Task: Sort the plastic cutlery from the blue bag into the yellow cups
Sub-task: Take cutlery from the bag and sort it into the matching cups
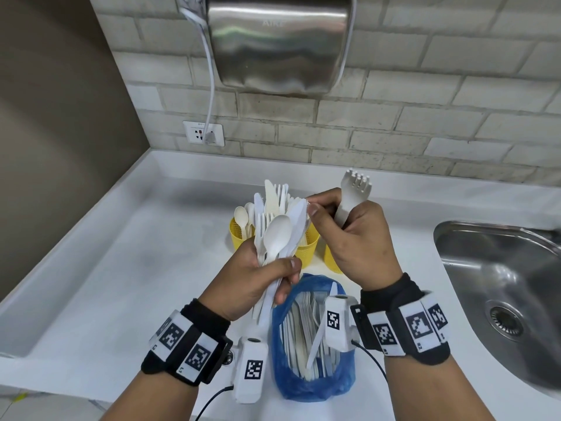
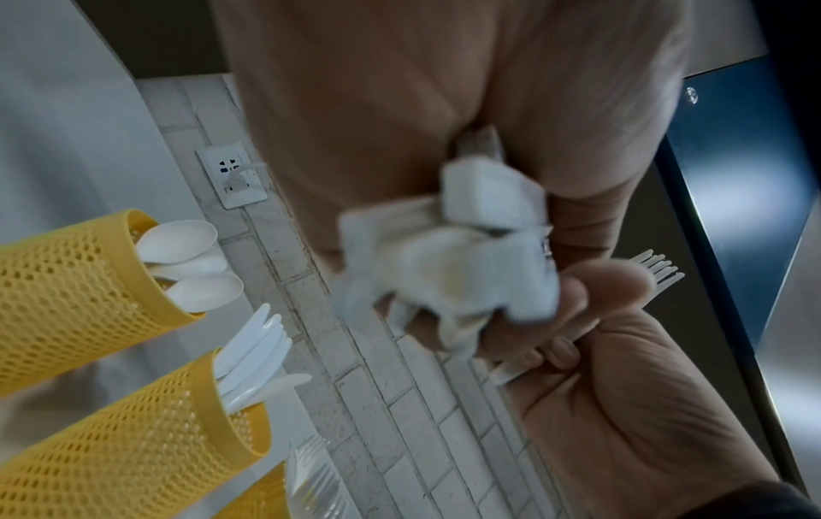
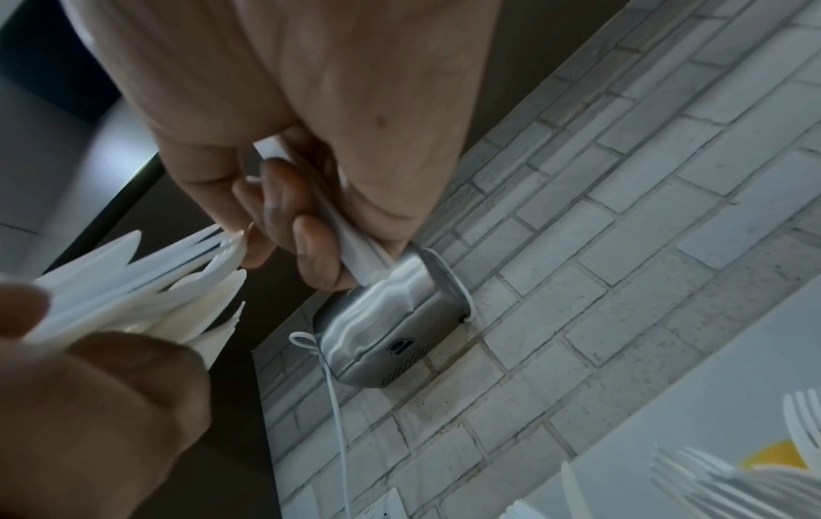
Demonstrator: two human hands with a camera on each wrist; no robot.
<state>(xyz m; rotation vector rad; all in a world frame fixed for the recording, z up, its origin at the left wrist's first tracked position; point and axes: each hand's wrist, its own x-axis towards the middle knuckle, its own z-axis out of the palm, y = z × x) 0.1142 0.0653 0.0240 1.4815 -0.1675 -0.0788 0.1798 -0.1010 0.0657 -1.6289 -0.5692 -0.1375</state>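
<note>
The left hand (image 1: 258,278) is wrapped around a mixed bundle of white cutlery (image 1: 277,226) (spoons, knives and forks fanned upward), fingers (image 1: 291,264) curled tight over the handles; the right hand (image 1: 355,238) grips several forks (image 1: 352,192) in its fist, tines up, while its thumb and forefinger reach left to touch a knife tip in the bundle. The blue bag (image 1: 312,387) lies open on the white table (image 1: 121,268) at the near edge, more cutlery inside; three yellow cups (image 1: 238,235) stand just beyond it, partly hidden by the hands, with a steel sink (image 1: 501,284) to the right.
</note>
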